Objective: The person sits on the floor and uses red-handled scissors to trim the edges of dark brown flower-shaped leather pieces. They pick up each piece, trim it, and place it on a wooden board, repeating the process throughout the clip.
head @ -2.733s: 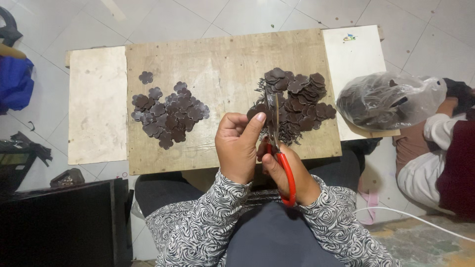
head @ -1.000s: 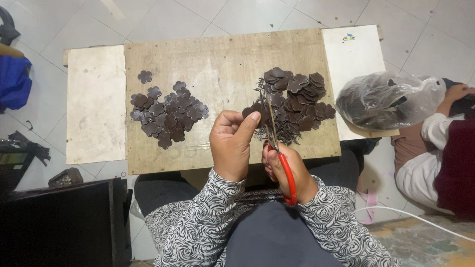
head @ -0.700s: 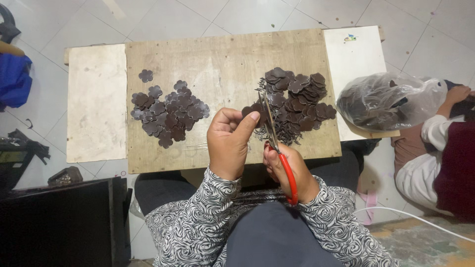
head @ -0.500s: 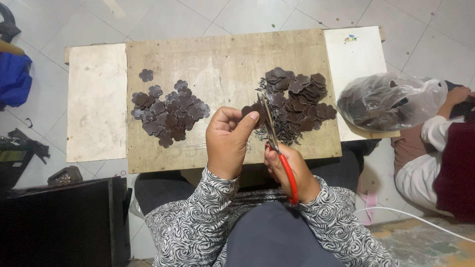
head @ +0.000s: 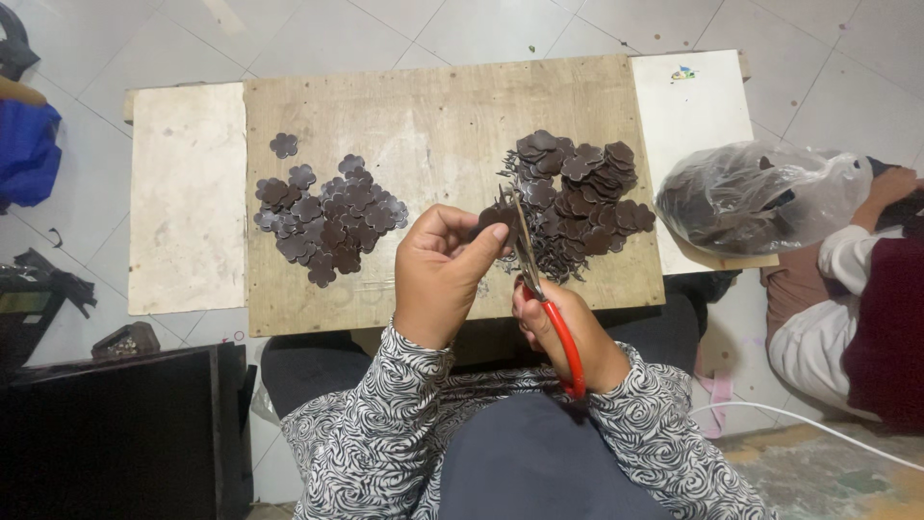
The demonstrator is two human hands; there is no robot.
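- Head view: my left hand [head: 438,274] pinches a dark flower-shaped piece [head: 493,220] between thumb and fingertips, above the board's [head: 433,116] near edge.
- My right hand [head: 563,332] is closed round the red handles of the scissors [head: 539,289]; the blades sit at the piece's right edge, and I cannot tell how far they gape.
- Judging by this, I am mid-trim on one piece; the next snip calls for turning it a little into the blades.
- Just beyond the blades lies the right heap [head: 577,197]; a flatter left heap [head: 327,217] is well apart, one piece lying separate beyond it.
- A clear bag [head: 760,197] of pieces rests at the right, by another person's hand [head: 893,183].
- Compared with a moment ago, my hands and both heaps sit almost unchanged.
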